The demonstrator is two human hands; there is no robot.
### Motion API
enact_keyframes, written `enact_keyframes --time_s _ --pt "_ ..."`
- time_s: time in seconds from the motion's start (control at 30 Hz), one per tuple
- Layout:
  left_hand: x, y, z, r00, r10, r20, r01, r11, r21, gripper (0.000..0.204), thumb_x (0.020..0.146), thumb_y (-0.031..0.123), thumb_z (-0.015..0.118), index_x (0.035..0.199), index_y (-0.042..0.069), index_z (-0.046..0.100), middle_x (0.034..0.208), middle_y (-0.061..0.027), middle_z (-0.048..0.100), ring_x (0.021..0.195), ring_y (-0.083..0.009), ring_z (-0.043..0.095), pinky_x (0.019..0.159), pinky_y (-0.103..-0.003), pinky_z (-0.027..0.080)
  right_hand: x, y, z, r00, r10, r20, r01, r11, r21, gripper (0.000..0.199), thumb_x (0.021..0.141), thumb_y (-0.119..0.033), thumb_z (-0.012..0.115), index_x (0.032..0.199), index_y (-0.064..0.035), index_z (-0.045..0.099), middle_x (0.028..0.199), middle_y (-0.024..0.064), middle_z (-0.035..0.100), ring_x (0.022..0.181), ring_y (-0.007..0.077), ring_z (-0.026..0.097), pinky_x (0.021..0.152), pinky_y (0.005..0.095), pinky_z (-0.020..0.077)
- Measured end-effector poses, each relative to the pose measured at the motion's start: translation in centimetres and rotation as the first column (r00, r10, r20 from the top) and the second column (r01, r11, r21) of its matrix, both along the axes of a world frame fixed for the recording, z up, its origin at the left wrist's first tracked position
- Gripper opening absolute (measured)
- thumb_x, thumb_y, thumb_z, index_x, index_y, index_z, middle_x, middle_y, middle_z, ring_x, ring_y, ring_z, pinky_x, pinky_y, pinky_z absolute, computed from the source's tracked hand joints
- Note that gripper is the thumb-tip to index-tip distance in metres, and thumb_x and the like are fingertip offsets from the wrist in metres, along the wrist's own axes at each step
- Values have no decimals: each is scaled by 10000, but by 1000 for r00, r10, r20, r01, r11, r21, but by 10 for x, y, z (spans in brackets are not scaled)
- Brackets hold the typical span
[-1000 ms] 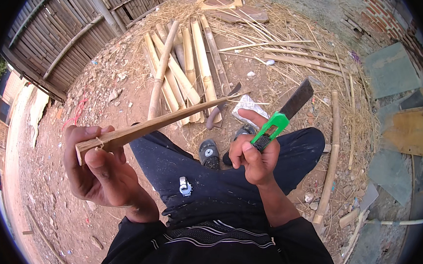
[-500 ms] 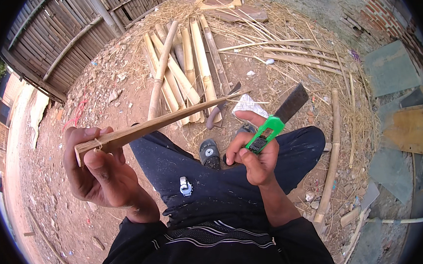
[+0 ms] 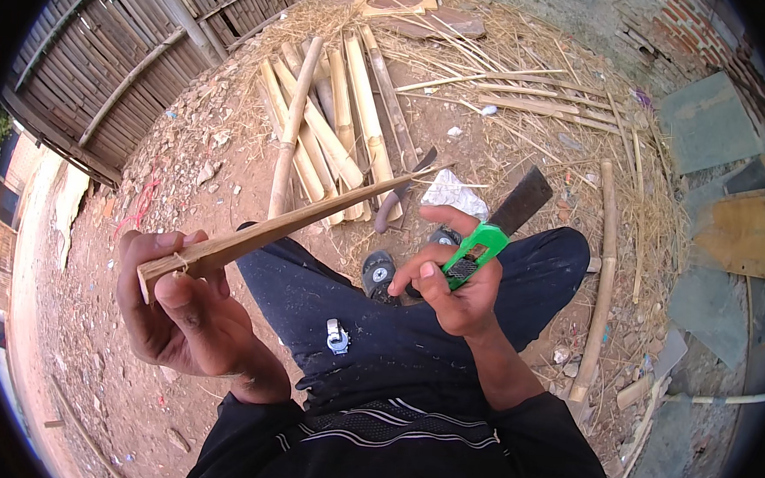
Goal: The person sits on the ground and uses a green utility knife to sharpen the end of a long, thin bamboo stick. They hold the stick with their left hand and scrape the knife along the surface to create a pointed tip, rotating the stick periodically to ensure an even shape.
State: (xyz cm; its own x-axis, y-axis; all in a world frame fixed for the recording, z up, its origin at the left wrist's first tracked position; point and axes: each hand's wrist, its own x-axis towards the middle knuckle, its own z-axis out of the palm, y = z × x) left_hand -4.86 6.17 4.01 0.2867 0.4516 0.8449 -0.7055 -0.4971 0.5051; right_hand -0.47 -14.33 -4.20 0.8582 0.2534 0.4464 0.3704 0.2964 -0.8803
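Bare, stony earth [image 3: 174, 349] spreads below, bounded by a cane fence [image 3: 122, 57] at the upper left and a worn brick wall [image 3: 706, 31] at the upper right. Straw [image 3: 508, 49] litters the far ground around some thin strips [image 3: 552, 112], with a holed board [image 3: 394, 14] beyond. Nearer, split bamboo [image 3: 373, 142] lies in a loose heap, a round pole [image 3: 291, 137] across it. Just beside the heap are a dark blade with a curved handle [image 3: 387, 215] and a crumpled white bag [image 3: 457, 196]. Another pole [image 3: 597, 313] lies on the right, near grey sheets [image 3: 712, 128] and a brown board [image 3: 742, 230]. Between dark-trousered knees, the left hand [image 3: 193, 324] pinches the thick end of a tapering stick [image 3: 278, 228] between thumb and fingers; a curl of fibre hangs at that end. The stick slants up and away to the right, its thin tip in front of the white bag. Over the right thigh, the right hand [image 3: 462, 296] grips a green cutter [image 3: 476, 253], some fingers extended leftward. Its dark, wide blade [image 3: 522, 201] points up and right, apart from the stick. One small silvery object [image 3: 337, 335] rests on the trousers [image 3: 410, 359].
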Motion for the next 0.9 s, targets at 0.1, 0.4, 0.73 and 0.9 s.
enact_keyframes --time_s 0.1,0.4,0.73,0.9 --pt "2 -1 0 1000 26 7 -26 1000 4 401 921 290 577 1025 -95 542 890 -146 521 731 -163 578 585 -223 537 5 1 -5 988 -42 150 53 996 -71 224 825 -13 547 1032 68 571 963 140 643 605 105 585 707 245 451" --pt "3 -5 2 999 53 8 -53 998 -17 408 914 306 587 1015 -87 546 878 -135 510 709 -155 566 591 -227 543 9 -1 -7 979 11 201 6 996 -84 322 802 64 524 1102 142 434 980 188 614 600 130 618 524 209 458" --pt "5 -8 0 997 68 39 -68 998 -18 398 920 298 581 1045 -78 539 900 -145 523 705 -171 583 501 -203 499 0 26 -2 934 -166 316 298 852 -431 266 953 -150 468 1138 40 451 734 227 572 635 398 596 556 436 465" --pt "2 2 0 1000 4 -24 -5 999 -42 387 919 282 591 1067 -71 534 936 -158 538 732 -185 595 512 -204 498 21 25 -27 939 -246 239 342 617 -709 269 941 -142 482 1135 43 457 732 250 593 616 412 604 540 471 472"
